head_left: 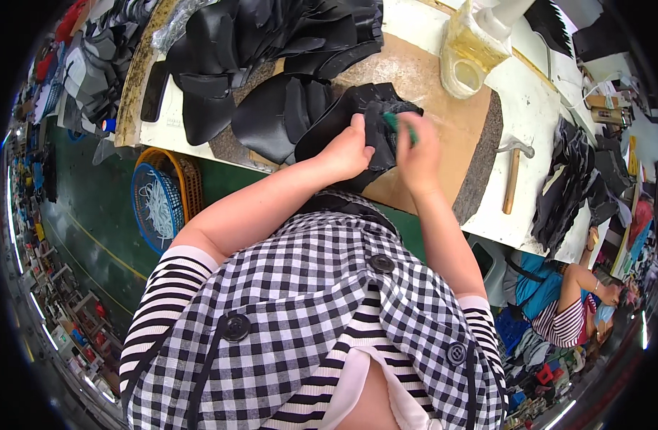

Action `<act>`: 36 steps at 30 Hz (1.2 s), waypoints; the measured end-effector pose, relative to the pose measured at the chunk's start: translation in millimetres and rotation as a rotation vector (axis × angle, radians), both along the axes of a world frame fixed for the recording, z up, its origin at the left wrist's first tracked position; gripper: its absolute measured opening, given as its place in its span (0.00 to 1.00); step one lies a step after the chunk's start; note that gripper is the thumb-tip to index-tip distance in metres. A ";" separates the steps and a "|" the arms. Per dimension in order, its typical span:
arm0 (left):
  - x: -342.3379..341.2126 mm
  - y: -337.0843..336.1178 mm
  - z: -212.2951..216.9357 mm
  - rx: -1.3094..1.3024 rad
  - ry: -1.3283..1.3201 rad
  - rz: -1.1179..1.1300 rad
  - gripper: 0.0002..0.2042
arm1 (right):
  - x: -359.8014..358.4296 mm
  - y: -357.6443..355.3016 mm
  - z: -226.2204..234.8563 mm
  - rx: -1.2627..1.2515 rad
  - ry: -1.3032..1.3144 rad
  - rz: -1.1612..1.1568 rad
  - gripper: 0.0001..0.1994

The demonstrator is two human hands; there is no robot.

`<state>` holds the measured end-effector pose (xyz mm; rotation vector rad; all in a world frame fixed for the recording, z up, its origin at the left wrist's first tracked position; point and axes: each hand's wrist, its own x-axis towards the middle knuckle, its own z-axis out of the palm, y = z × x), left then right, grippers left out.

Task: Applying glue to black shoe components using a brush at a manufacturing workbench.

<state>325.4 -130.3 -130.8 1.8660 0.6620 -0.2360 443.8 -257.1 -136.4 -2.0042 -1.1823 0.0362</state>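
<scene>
My left hand [348, 153] is closed on the near edge of a black leather piece [329, 132], thumb and fingers pinching it against the table. In my right hand [420, 154] is a small green tool [403, 127], partly hidden by the fingers and slightly blurred; its working end meets the dark inner side of the piece. Left of my hands lies another curved black piece [263, 118], overlapping the one I hold. Beneath them is a brown board [443, 158] on the white table.
Heaped black pieces [271, 32] cover the far left. A glue-crusted yellowish container [469, 61] stands at the far right. Farther right are a hammer [514, 172] and dark scraps [564, 186]. Baskets [157, 204] stand below the left edge; another person [569, 308] sits at right.
</scene>
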 end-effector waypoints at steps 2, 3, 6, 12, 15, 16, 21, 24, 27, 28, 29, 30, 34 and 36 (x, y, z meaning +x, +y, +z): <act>-15.3 -1.5 14.4 0.079 -0.050 -0.022 0.32 | -6.0 -4.5 4.9 0.118 0.135 -0.176 0.08; -31.7 -1.7 22.4 -0.026 -0.090 -0.020 0.32 | -8.1 -5.4 7.3 0.189 0.334 -0.331 0.09; -72.2 24.0 33.0 0.112 -0.302 0.253 0.22 | -20.4 -13.9 12.3 0.251 0.105 0.060 0.10; -60.2 87.5 -23.6 0.581 -0.084 0.523 0.23 | -33.3 -19.5 4.2 0.006 -0.037 0.064 0.10; -62.5 95.4 -10.0 0.189 -0.075 0.607 0.23 | -31.5 -19.0 3.5 -0.035 -0.004 0.056 0.09; -72.9 98.4 7.4 0.140 -0.064 0.747 0.21 | -31.3 -19.0 4.1 -0.026 0.038 0.042 0.09; -124.1 90.7 109.5 -0.114 -0.338 0.669 0.10 | -30.6 -16.5 6.3 0.023 0.054 0.022 0.10; -87.2 52.4 89.0 -0.183 -0.180 0.433 0.10 | -32.2 -17.2 2.4 0.048 0.069 0.013 0.10; -29.6 13.6 25.6 -0.234 -0.085 0.360 0.13 | -33.9 -20.6 0.1 0.053 0.086 -0.007 0.10; -18.0 8.4 7.4 -0.052 -0.127 0.329 0.13 | -34.4 -22.6 0.3 0.016 0.123 -0.022 0.10; -11.2 5.7 -7.9 0.076 -0.103 0.283 0.14 | -33.5 -25.3 1.6 0.021 0.101 -0.003 0.10; -8.3 5.6 -19.7 0.111 -0.182 0.310 0.14 | -31.3 -27.8 3.1 0.076 0.196 -0.057 0.09; -6.7 4.7 -32.1 0.008 -0.045 0.218 0.15 | -0.8 -36.4 16.1 0.294 0.355 -0.196 0.09; -6.3 3.8 -27.6 0.107 -0.074 0.173 0.15 | 36.8 -36.3 24.2 0.352 0.289 -0.354 0.11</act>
